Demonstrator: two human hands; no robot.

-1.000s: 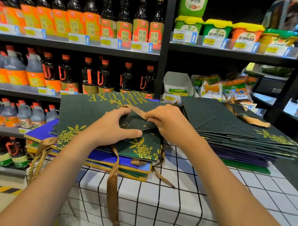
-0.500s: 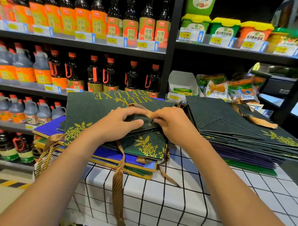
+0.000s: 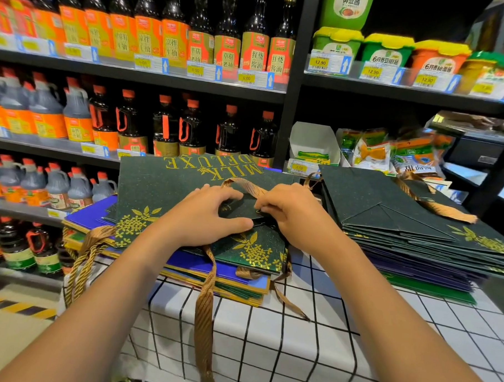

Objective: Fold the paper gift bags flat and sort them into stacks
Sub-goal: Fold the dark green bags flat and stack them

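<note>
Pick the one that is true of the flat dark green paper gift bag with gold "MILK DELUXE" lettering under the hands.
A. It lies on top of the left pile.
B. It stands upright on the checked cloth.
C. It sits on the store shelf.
A: the dark green gift bag lies flat atop the left pile of blue and green bags, under the left hand and the right hand.
</note>
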